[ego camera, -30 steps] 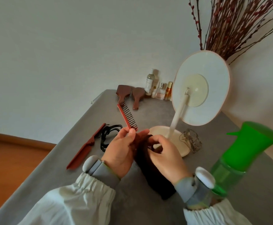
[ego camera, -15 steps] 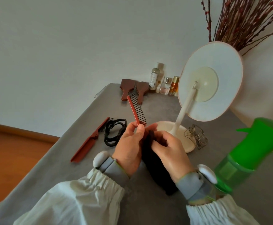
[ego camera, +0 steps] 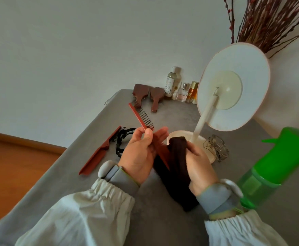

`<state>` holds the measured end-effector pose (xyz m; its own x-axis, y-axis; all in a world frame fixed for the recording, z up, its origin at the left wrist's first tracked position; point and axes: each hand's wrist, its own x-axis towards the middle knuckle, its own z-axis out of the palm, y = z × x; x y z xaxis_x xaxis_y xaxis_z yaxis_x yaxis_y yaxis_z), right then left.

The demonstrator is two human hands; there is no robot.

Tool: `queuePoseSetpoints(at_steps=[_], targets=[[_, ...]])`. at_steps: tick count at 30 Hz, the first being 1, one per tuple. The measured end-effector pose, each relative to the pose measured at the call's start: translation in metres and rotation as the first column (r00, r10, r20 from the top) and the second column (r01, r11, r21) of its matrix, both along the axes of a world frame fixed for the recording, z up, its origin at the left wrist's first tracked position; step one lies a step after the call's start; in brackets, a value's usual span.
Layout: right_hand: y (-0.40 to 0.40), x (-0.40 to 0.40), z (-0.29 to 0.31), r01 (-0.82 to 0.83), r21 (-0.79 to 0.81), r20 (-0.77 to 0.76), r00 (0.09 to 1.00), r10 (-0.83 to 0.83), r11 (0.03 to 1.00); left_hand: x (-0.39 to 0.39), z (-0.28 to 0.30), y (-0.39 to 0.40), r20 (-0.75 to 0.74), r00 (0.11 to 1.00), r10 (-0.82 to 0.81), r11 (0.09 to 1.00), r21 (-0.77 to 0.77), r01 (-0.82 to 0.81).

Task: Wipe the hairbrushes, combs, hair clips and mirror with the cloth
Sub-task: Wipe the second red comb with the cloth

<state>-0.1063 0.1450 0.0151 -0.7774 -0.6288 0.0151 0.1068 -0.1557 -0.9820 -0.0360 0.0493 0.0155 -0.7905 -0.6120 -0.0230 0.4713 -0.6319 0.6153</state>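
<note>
The left hand (ego camera: 139,157) grips a red comb (ego camera: 141,119) by its handle, teeth pointing up and away, with a second red comb (ego camera: 100,153) and a black hair clip (ego camera: 123,142) lying just to its left on the table (ego camera: 60,174). Just right of it, the right hand (ego camera: 199,162) holds the dark cloth (ego camera: 178,167) bunched (lower end trailing to the table), beside the comb's handle. This looks like the comb-wiping step; next, the cloth likely needs drawing along the spine and teeth, with the clear clip (ego camera: 216,148) and mirror (ego camera: 234,86) beyond the right hand still to do.

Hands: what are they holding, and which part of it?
The left hand grips the red comb near its middle, where the teeth end. The right hand grips the dark cloth near its top.
</note>
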Motion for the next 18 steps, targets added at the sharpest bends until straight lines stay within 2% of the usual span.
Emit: queuePoseSetpoints(at_steps=[1, 3, 5, 7, 10, 11, 13, 15, 17, 18], targets=[[0.001, 0.0, 0.001, -0.045, 0.011, -0.03, 0.999, 0.045, 0.999, 0.0, 0.001, -0.001, -0.006, 1.0, 0.011, 1.0, 0.008, -0.011], [0.0, 0.002, -0.005, -0.066, 0.183, -0.309, 0.943, 0.121, 0.981, 0.0, 0.0, 0.003, 0.003, 1.0, 0.019, 1.0, 0.007, -0.019], [0.0, 0.002, -0.008, 0.054, 0.277, -0.526, 0.844, 0.104, 0.959, 0.0, -0.001, 0.006, 0.03, 0.999, 0.012, 1.0, -0.029, -0.011], [0.001, -0.002, -0.009, 0.086, 0.305, -0.554, 0.826, 0.103, 0.948, 0.002, -0.002, 0.005, 0.078, 0.997, 0.008, 0.997, -0.083, -0.002], [0.005, -0.003, -0.005, -0.132, 0.351, -0.438, 0.852, 0.287, 0.927, 0.003, -0.001, 0.003, 0.09, 0.996, 0.027, 0.996, -0.086, -0.019], [0.005, -0.004, -0.006, -0.139, 0.369, -0.442, 0.844, 0.305, 0.919, 0.002, -0.001, 0.004, 0.085, 0.996, 0.017, 0.997, -0.081, -0.011], [0.004, -0.004, -0.008, -0.043, 0.386, -0.531, 0.807, 0.26, 0.921, 0.001, -0.003, 0.006, 0.107, 0.994, -0.022, 0.995, -0.098, 0.032], [0.003, -0.004, -0.01, 0.054, 0.362, -0.593, 0.783, 0.185, 0.931, 0.002, -0.007, 0.007, 0.25, 0.968, -0.009, 0.963, -0.259, 0.076], [0.004, -0.005, -0.011, 0.078, 0.357, -0.597, 0.785, 0.163, 0.931, 0.003, -0.009, 0.006, 0.371, 0.926, 0.069, 0.868, -0.479, 0.128], [0.004, -0.005, -0.011, 0.065, 0.366, -0.59, 0.788, 0.177, 0.928, 0.004, -0.009, 0.004, 0.391, 0.913, 0.113, 0.83, -0.542, 0.129]])
